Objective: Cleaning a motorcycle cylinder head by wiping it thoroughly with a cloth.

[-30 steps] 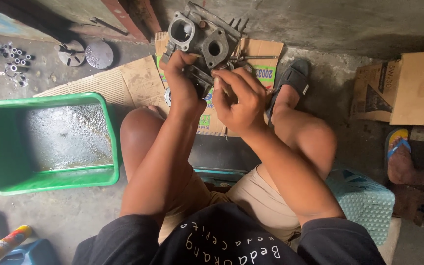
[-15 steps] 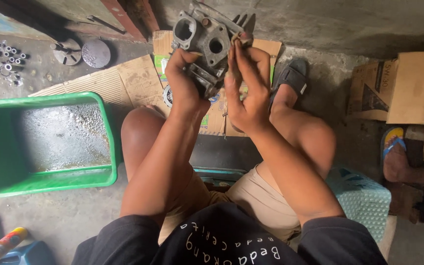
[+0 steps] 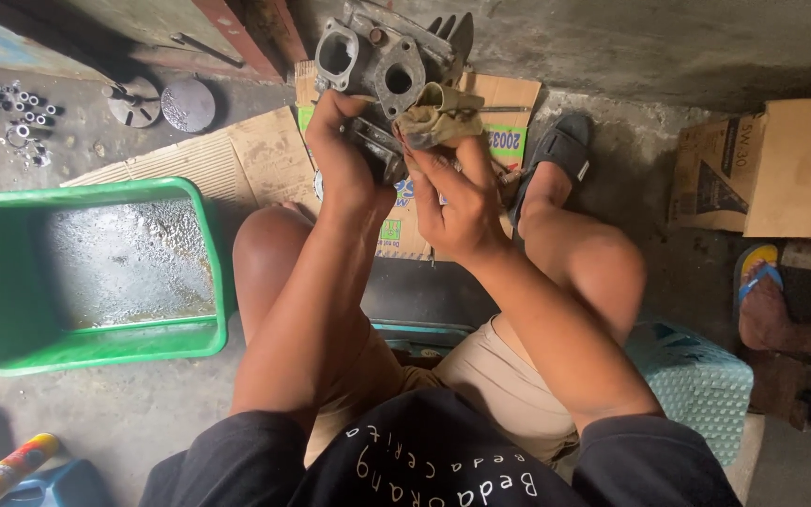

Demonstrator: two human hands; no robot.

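My left hand (image 3: 344, 155) grips a grey metal engine part (image 3: 382, 61) with two round ports and cooling fins, held up over flattened cardboard. My right hand (image 3: 457, 197) holds a dirty tan rag (image 3: 438, 115) bunched in its fingers and presses it against the right side of the part. Both forearms reach forward between my bare knees. The underside of the part is hidden behind my hands.
A green plastic tub (image 3: 11, 352) with murky liquid sits on the floor at left. Small nuts and washers (image 3: 21, 122) and two round metal discs (image 3: 161, 101) lie at the back left. Cardboard boxes (image 3: 762, 169) stand at right beside another person's sandalled foot (image 3: 762, 296). A turquoise plastic stool (image 3: 692, 385) is under me.
The metal part has stayed raised in my left hand. My right hand, flat against the part before, now holds the tan rag bunched against it.
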